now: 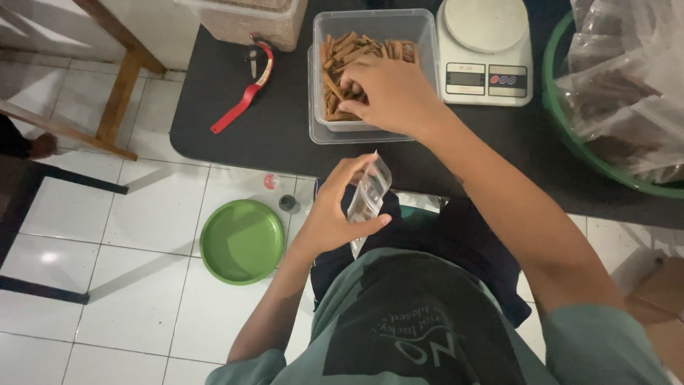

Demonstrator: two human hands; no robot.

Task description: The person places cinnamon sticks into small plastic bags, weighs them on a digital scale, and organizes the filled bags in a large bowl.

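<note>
Observed from beside the person, seated at a black table (271, 135). Right hand (388, 93) reaches away from the body into a clear plastic container (370, 28) standing on the table's near-middle part; fingers curled down among brown cinnamon sticks (356, 48) that fill the container, touching them, though whether any stick is actually pinched I cannot tell, since the fingertips are hidden under the hand. Left hand (335, 210) is held nearer the body, below the table edge, grasping a small clear plastic pouch (369, 192) between thumb and fingers; pouch stands roughly upright, mouth toward the container, with some brown contents visible inside. Just right of the container, touching or nearly so, a white digital kitchen scale (486, 53) with a round platform. Further right, at the table's edge, a green basin (570, 135) heaped with filled clear bags (627, 85). Left of the container, on the table, a red-handled tool (246, 93) lies diagonally, close to a large translucent bin (242, 21) at the far side. On the white tiled floor (107, 285), left of the person's knees, a green round lid or plate (242, 241), and just beyond it a small dark cap-like object (288, 203). Wooden furniture legs (117, 93) at far left.
</note>
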